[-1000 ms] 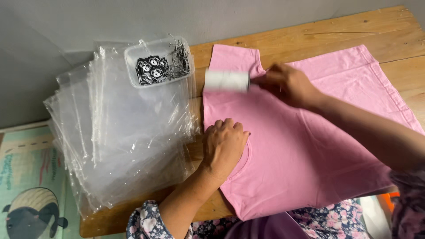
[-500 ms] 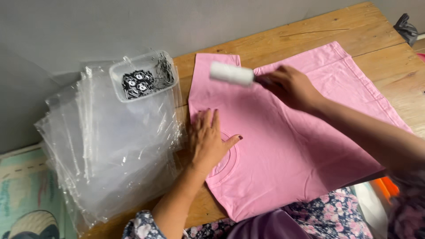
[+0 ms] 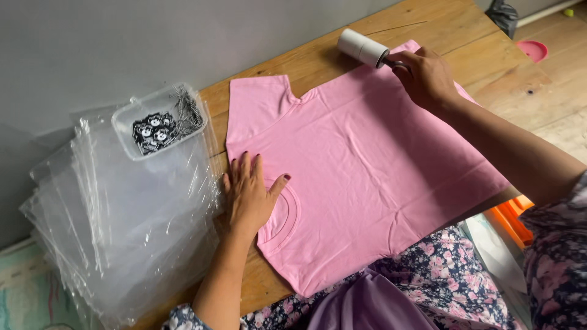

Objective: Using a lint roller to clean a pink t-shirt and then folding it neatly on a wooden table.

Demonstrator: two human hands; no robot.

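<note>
A pink t-shirt lies spread flat on a wooden table, neck opening toward me. My left hand rests flat, fingers apart, on the shirt's left edge beside the collar. My right hand grips the handle of a white lint roller, whose roll sits at the shirt's far edge over the table.
A thick stack of clear plastic bags lies left of the shirt. On it stands a clear plastic tub with black-and-white tags and pins. A pink dish sits at the far right on the floor. An orange object shows under the table edge.
My right hand has carried the lint roller away from the shirt's left sleeve to its far edge. My left hand went from curled to flat beside the collar.
</note>
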